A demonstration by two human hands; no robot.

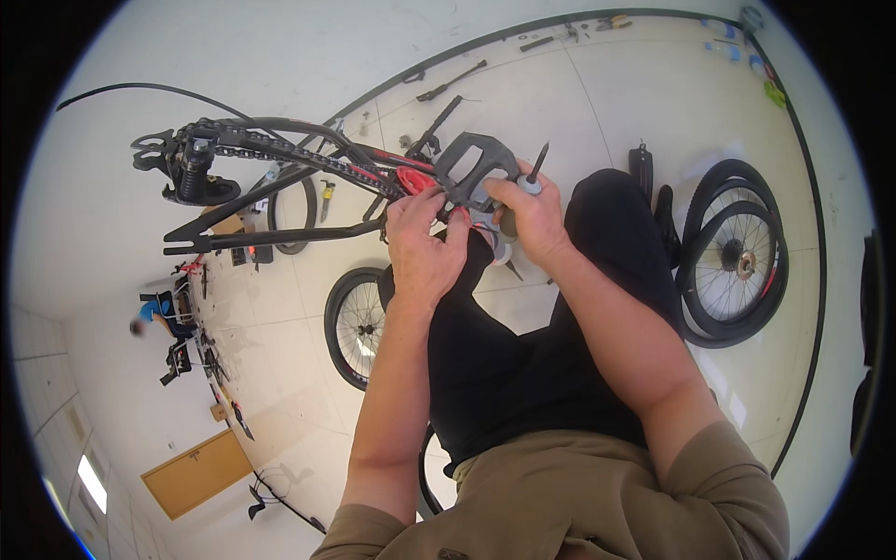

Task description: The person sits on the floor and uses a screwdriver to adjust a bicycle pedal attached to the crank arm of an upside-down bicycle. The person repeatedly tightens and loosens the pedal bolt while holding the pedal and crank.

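A dark bicycle frame [308, 231] with a chain [271, 147] and a rear derailleur [194, 168] stretches left from my hands. A grey platform pedal [504, 157] sits at its crank end, just above my fingers. My right hand [537, 217] is closed around a screwdriver [529, 183], its dark shaft pointing up beside the pedal. My left hand [425, 245] has its fingers bent and drawn together at the crank area, below a red piece [415, 180]. What lies between those fingertips is hidden.
Two wheels with tyres [737, 252] lie at the right, near a black saddle [665, 219]. Another wheel [355, 329] is left of my legs. Tools including a hammer [551, 39] and a seatpost-like black bar [453, 81] lie on the tiled floor. Another person [154, 315] is far left.
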